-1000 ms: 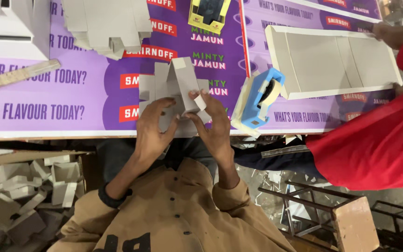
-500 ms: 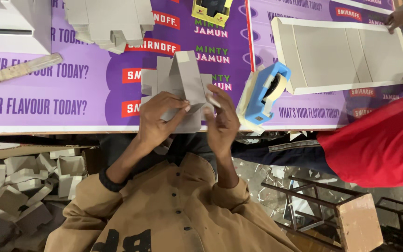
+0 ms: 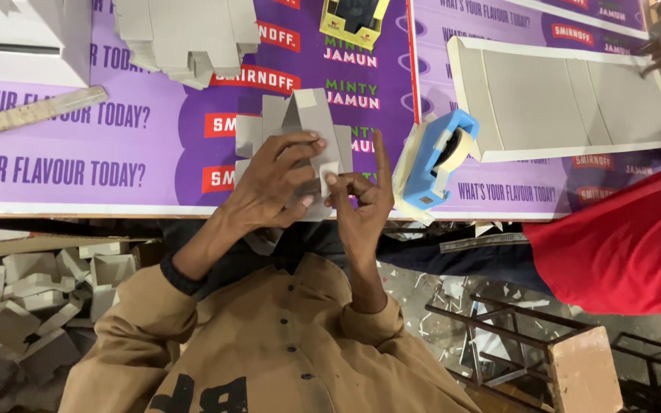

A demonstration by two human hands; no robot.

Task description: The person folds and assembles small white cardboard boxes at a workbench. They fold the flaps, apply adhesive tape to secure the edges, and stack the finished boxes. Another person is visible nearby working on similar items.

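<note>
Lower half of the grey card blank hidden behind both hands, fold lines hard to make out there. Left hand spread over the blank's near edge, fingertips pressed on it; right hand pinching a small flap, forefinger raised. Just right of the blank on the purple bench, a blue tape dispenser.

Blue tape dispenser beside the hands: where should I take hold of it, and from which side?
Probably grip the blue plastic tape dispenser across its blue body, near the lower end at the table edge. Come with the right hand, which is next to it. It lies tilted on the purple printed table cover, tape roll at the upper end, so the flat blue sides are the free parts.
</note>
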